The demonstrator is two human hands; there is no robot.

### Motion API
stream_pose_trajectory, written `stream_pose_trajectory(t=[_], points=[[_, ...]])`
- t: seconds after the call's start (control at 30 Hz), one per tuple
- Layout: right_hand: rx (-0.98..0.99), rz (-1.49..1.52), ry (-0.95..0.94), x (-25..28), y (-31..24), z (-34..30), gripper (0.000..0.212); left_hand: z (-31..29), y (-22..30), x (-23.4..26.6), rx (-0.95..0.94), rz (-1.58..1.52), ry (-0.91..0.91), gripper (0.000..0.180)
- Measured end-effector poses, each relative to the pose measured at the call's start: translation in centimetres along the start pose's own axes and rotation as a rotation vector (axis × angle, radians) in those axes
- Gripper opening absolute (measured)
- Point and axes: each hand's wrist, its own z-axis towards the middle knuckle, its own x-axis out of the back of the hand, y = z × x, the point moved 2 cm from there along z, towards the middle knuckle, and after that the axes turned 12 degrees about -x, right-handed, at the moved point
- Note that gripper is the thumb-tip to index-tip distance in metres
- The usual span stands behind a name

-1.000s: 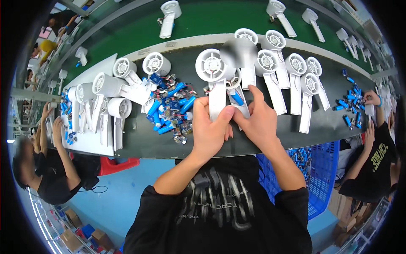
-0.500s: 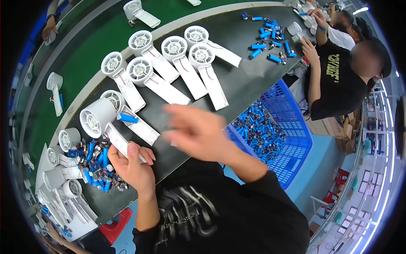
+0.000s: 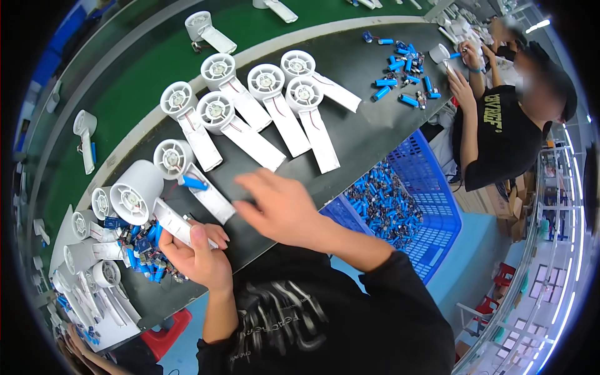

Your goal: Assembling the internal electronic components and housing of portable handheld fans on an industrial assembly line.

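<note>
My left hand (image 3: pixel 199 255) is wrapped round the open-channel handle of a white handheld-fan housing (image 3: pixel 139 190), its round head up and to the left. My right hand (image 3: pixel 278 209) hovers over the dark table with fingers stretched out and nothing between them. Just beyond the held housing lies another fan housing (image 3: pixel 212 201), with a blue cylindrical battery (image 3: pixel 195 182) across its handle near the head. Farther off, several similar fan housings (image 3: pixel 272 112) rest on the table with thin red wires along their handles.
Blue batteries with small circuit boards (image 3: pixel 147 250) are heaped left of my left hand, near more fan housings (image 3: pixel 78 256). A blue basket (image 3: pixel 431 240) of batteries stands below the table edge. A green conveyor (image 3: pixel 140 75) runs beyond; a co-worker (image 3: pixel 500 131) handles parts at right.
The housing in my left hand has swung down and to the left, its head tilting more toward me. My right hand, blurred before, has moved slightly left and down.
</note>
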Motion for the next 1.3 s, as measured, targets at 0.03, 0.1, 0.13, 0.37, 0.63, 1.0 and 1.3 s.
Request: stream_pose_trajectory(t=[0.03, 0.1, 0.13, 0.37, 0.63, 1.0, 1.3], points=[[0.010, 0.002, 0.003, -1.3, -0.5, 1.0, 0.027, -0.1, 0.4, 0.4, -0.013, 0.009, 0.023, 0.036], [-0.046, -0.233, -0.224, -3.8, -0.9, 2.3, 0.029, 0.0, 1.2, 0.7, -0.055, 0.034, 0.049, 0.037], [-0.039, -0.231, -0.223, -4.3, -1.3, 2.5, 0.029, 0.2, 1.5, 1.0, -0.062, 0.035, 0.052, 0.037], [-0.112, -0.119, -0.297, -7.0, -2.4, 2.0, 0.025, 1.8, 3.7, 1.5, -0.119, 0.042, -0.012, 0.038], [-0.173, 0.082, 0.035, -5.3, -0.7, 2.1, 0.024, 2.3, 6.3, -1.5, -0.201, 0.115, -0.163, 0.017], [-0.121, 0.807, 0.183, 2.5, 4.6, -6.4, 0.052, -5.4, 4.0, -9.5, -0.039, 0.146, -0.542, 0.036], [-0.105, 0.902, 0.371, 5.3, 7.4, -8.1, 0.036, -6.2, 2.5, -11.1, -0.086, 0.327, -0.616, 0.052]])
